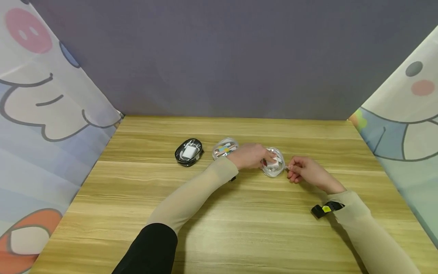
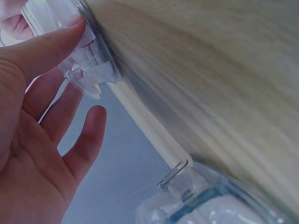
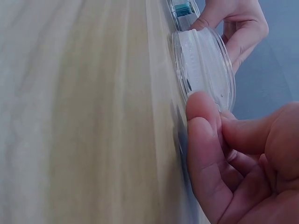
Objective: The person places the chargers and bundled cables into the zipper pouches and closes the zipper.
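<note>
A clear round plastic case [image 1: 278, 172] with white items inside lies on the table between my hands. My left hand [image 1: 251, 155] grips it from the left side. In the left wrist view, its thumb [image 2: 56, 46] lies across the case and the little finger stands away from it. At the right edge of the case, my right hand [image 1: 306, 171] pinches a small part between thumb and forefinger. The fingertips hide most of that part. The right wrist view shows the same clear case [image 3: 203, 65] just beyond the pinching fingers [image 3: 205, 144].
Just left of my left hand sits a second clear case [image 1: 224, 147] with colourful small items. Farther left is a black-rimmed case [image 1: 189, 152] holding a white block. The wooden table [image 1: 260, 228] ends at a grey back panel [image 1: 222, 61], with printed cloth on both sides.
</note>
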The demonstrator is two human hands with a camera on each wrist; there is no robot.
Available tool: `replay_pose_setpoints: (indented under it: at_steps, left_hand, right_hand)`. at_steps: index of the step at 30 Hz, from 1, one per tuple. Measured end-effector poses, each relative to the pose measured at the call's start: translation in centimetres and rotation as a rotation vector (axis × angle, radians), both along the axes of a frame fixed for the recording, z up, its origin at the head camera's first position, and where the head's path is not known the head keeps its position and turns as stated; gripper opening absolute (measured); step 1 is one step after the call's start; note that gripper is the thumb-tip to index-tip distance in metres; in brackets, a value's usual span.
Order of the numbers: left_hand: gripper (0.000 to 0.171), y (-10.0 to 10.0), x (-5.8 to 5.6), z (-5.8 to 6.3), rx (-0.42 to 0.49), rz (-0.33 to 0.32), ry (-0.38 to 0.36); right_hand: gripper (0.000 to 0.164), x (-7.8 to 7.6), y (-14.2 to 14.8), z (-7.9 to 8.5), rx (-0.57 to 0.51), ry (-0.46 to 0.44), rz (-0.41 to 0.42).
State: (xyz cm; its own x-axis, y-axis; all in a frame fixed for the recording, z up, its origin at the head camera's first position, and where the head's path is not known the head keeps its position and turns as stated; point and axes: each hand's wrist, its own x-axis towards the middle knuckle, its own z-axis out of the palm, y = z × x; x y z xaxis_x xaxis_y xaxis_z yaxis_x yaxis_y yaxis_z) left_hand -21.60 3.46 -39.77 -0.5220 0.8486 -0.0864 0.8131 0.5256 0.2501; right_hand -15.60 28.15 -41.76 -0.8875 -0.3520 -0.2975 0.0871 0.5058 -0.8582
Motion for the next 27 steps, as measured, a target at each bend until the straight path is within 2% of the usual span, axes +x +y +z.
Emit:
replay_pose_setpoints:
  at_steps: [4,9,17,23,27]
  left_hand:
    - [0.045,-0.2,0.0,0.2,0.013,0.002,-0.010]
    - [0.047,-0.2,0.0,0.3,0.003,-0.024,0.018]
    - [0.050,-0.1,0.3,0.2,-0.015,-0.082,0.114]
    - [0.045,-0.1,0.4,0.0,0.011,-0.148,0.200]
    - [0.042,0.0,0.6,-0.1,0.027,-0.200,0.238]
  right_hand:
    - [0.018,0.0,-0.1,0.0,-0.001,-0.008,0.000]
    - [0.020,-0.1,-0.2,0.0,0.000,0.004,-0.015]
    - [0.018,-0.4,-0.3,-0.1,0.038,0.062,-0.045]
    - [0.018,-1.7,-0.2,-0.5,0.064,0.138,-0.064]
    - [0.018,-2.4,0.0,-0.7,0.056,0.139,-0.060]
